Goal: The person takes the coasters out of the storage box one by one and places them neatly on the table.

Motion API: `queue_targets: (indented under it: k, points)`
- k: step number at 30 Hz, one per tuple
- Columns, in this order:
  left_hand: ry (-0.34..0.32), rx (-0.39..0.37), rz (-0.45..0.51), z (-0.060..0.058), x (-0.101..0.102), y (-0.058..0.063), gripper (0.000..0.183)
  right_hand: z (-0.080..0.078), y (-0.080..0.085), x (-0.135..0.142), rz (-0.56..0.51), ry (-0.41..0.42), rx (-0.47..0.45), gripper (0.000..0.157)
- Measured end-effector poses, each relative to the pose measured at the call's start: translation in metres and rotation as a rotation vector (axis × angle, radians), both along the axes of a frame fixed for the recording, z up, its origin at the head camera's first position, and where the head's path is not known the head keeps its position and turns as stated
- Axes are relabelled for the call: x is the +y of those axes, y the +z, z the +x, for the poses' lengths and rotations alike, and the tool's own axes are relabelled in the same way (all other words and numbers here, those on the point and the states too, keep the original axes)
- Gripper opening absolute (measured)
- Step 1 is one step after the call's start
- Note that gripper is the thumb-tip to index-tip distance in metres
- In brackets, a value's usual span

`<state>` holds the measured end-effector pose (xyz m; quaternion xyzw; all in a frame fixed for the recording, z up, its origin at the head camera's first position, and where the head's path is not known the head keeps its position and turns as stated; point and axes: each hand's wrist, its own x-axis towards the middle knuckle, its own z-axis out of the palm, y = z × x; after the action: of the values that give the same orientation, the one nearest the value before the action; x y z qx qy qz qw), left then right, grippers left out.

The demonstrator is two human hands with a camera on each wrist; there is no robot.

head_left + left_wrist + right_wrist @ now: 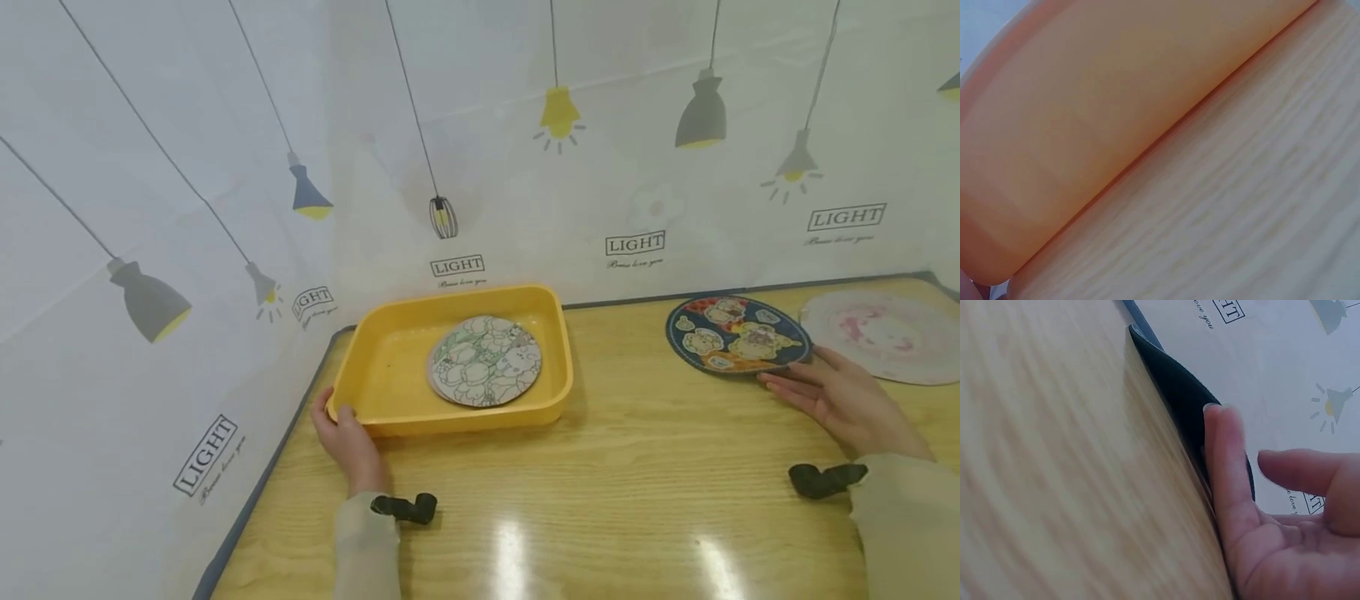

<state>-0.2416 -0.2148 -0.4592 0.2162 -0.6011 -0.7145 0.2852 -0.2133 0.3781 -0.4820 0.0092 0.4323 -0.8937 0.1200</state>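
Observation:
In the head view, my left hand [348, 446] grips the near left corner of a yellow tray [450, 422], thumb at the rim. The tray's outer wall [1097, 94] fills much of the left wrist view. A round mat with a pale floral drawing [487, 362] lies inside the tray, apparently over another disc. At the right, my right hand [855, 400] is at the near edge of a round dark blue mat with cartoon pictures [731, 333]. In the right wrist view, straight fingers [1227, 456] touch its dark underside, while the thumb stands apart from it.
A round white mat with a pink design [892, 333] lies on the wooden table [600, 483] at the far right, beside the blue mat. White sheets printed with lamps [510, 183] hang along the back and left table edges.

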Motion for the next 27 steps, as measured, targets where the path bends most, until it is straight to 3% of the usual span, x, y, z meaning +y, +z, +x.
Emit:
queue_targets:
  k: [4,11,19,23,26,27]
  points:
    - [-0.004,0.000,0.019,0.002,0.001,0.003,0.045,0.000,0.004,-0.001,0.039,0.013,0.044,0.077]
    - [0.015,0.014,0.035,-0.004,-0.005,-0.009,0.043,-0.001,0.011,-0.003,0.129,0.015,0.028,0.081]
    - [0.038,0.002,0.003,-0.006,-0.009,-0.010,0.044,-0.001,0.004,-0.005,0.027,-0.011,0.022,0.076]
    - [0.046,-0.019,-0.032,-0.006,-0.013,-0.008,0.043,0.000,-0.002,-0.008,0.027,-0.024,-0.026,0.052]
    - [0.036,-0.029,-0.043,-0.006,-0.014,-0.007,0.042,0.002,-0.003,-0.009,0.021,-0.035,-0.043,0.053]
    - [0.032,-0.030,-0.040,-0.006,-0.014,-0.007,0.042,0.002,-0.003,-0.009,0.023,-0.038,-0.038,0.061]
